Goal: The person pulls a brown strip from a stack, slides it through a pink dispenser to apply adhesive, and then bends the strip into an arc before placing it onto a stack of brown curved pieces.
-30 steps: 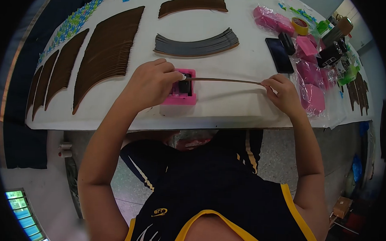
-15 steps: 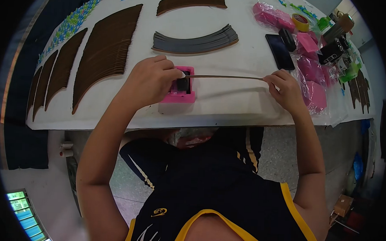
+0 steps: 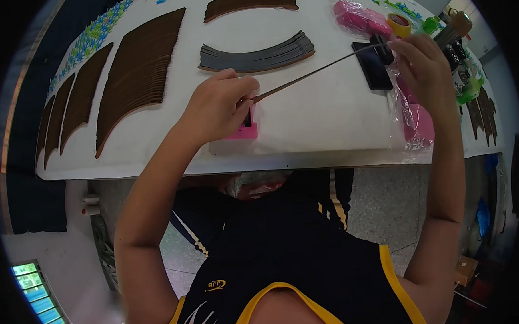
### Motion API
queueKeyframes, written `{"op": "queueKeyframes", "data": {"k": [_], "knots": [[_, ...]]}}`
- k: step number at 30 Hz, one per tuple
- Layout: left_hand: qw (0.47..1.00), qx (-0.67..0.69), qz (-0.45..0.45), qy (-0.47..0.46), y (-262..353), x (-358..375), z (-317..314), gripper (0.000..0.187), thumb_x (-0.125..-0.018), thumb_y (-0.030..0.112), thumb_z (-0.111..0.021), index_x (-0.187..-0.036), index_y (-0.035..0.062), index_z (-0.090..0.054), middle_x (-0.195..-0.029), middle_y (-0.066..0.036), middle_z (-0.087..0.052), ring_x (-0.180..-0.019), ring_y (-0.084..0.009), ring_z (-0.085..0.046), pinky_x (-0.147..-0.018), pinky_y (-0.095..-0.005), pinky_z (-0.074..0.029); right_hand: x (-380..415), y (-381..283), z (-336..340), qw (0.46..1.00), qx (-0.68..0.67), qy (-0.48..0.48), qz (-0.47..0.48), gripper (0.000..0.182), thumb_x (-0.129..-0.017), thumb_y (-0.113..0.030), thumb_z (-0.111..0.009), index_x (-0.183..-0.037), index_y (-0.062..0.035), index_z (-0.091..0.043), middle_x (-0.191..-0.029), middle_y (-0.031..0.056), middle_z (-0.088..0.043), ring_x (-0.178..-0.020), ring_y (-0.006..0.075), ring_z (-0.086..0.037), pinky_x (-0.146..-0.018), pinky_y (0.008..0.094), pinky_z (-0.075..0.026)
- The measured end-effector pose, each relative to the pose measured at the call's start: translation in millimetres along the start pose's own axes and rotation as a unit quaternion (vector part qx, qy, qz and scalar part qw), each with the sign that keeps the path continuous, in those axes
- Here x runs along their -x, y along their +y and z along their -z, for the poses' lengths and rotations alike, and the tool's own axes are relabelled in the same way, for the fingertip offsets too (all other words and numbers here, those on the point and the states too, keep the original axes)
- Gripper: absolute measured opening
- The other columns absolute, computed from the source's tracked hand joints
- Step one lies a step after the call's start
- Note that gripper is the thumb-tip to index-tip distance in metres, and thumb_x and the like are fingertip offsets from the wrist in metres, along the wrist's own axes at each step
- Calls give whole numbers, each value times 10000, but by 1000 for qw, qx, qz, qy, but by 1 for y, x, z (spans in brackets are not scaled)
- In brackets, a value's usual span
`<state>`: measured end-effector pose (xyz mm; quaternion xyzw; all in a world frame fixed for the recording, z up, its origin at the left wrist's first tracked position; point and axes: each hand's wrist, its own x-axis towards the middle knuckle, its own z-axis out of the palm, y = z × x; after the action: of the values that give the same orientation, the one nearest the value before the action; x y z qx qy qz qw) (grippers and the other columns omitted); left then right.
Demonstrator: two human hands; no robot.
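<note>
A thin brown strip (image 3: pixel 317 71) is stretched slantwise above the white table, rising to the right. Its left end is pinched in my left hand (image 3: pixel 224 103), which is over a small pink holder (image 3: pixel 248 131) with a black part inside. The hand covers most of that holder. My right hand (image 3: pixel 420 62) grips the strip's other end above the black phone (image 3: pixel 375 68). Beyond my left hand lies a curved stack of grey strips (image 3: pixel 254 58), with a brown stack (image 3: pixel 250 6) farther back.
Fanned brown strips (image 3: pixel 139 75) lie on the left of the table (image 3: pixel 318 121), beside smaller bundles (image 3: pixel 87 96). Plastic-wrapped pink pieces (image 3: pixel 361 18), yellow tape (image 3: pixel 399 24) and a brown-topped bottle (image 3: pixel 455 29) stand at the right. More brown strips (image 3: pixel 483 117) lie at the far right.
My right hand has moved up and to the right, tilting the strip from level to slanted. My left hand has shifted slightly right and now covers more of the pink holder.
</note>
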<state>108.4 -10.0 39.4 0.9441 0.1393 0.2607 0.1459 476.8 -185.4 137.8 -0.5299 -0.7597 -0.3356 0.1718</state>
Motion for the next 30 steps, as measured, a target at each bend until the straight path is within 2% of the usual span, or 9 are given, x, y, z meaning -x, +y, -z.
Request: {"op": "queueKeyframes", "data": {"k": [7, 9, 12, 14, 18, 21, 23, 29, 30], "knots": [[983, 162, 84, -11, 10, -9, 2, 190, -869, 15, -737, -1026, 51, -636, -790, -57, -696, -840, -214, -650, -725, -355, -535, -42, 8, 27, 997, -38, -31, -56, 202, -923, 10, -704, -1117, -41, -731, -1054, 71, -702, -980, 236, -710, -828, 363, -580], [854, 450, 241, -106, 8, -11, 25, 130, -916, 12, -713, -1020, 52, -647, -815, -15, -698, -868, -146, -652, -745, -318, -528, -36, 34, 26, 998, -36, -49, -9, 176, -936, 8, -693, -1099, -50, -724, -1023, 58, -704, -951, 224, -715, -823, 355, -579], [787, 569, 218, -97, -3, -6, 47, 123, -928, -6, -675, -1030, 61, -657, -894, -1, -705, -850, -103, -628, -738, -287, -509, -26, 39, 17, 975, -191, -75, -90, 130, -959, 7, -683, -1075, -40, -715, -989, 31, -697, -921, 151, -700, -801, 314, -562], [747, 626, 211, -74, -13, 2, 58, 138, -924, -13, -660, -1034, 71, -659, -927, -7, -710, -832, -101, -623, -727, -280, -500, -19, 38, 15, 878, -328, -269, -221, 101, -966, 14, -674, -1050, -31, -709, -924, -3, -668, -886, 76, -651, -780, 264, -531], [635, 743, 206, -42, -26, 15, 67, 150, -900, -8, -650, -1027, 67, -622, -952, -56, -695, -797, -120, -565, -724, -276, -431, 12, 16, -19, 756, -529, -257, -288, 101, -951, 35, -679, -1025, -30, -701, -874, -31, -633, -846, 36, -588, -738, 235, -485], [618, 757, 214, -4, -32, 24, 64, 140, -904, -7, -642, -1021, 66, -622, -931, -68, -682, -771, -143, -549, -716, -292, -416, 37, 4, -46, 667, -619, -243, -336, 129, -918, 30, -712, -1026, -37, -689, -853, -32, -615, -802, 57, -555, -699, 233, -451], [613, 765, 200, -3, -38, 28, 64, 135, -907, -2, -646, -1021, 66, -623, -913, -68, -673, -771, -146, -551, -720, -294, -419, 48, -6, -62, 497, -769, -186, -356, 143, -908, 19, -714, -1029, -47, -674, -885, -7, -623, -748, 79, -516, -658, 244, -417], [608, 769, 195, 19, -40, 33, 62, 124, -939, 7, -667, -1030, 82, -628, -877, -55, -648, -785, -140, -563, -726, -286, -427, 32, -69, -80, 264, -911, -44, -313, 124, -970, -20, -639, -1081, -69, -663, -979, 58, -634, -787, 113, -485, -648, 253, -395], [613, 761, 210, 35, -38, 33, 59, 135, -951, -2, -667, -1042, 90, -628, -879, -47, -648, -787, -138, -566, -728, -281, -431, 24, -79, -81, 268, -911, -41, -312, 124, -970, -20, -639, -1081, -69, -663, -979, 58, -634, -787, 113, -485, -648, 253, -395]]}}
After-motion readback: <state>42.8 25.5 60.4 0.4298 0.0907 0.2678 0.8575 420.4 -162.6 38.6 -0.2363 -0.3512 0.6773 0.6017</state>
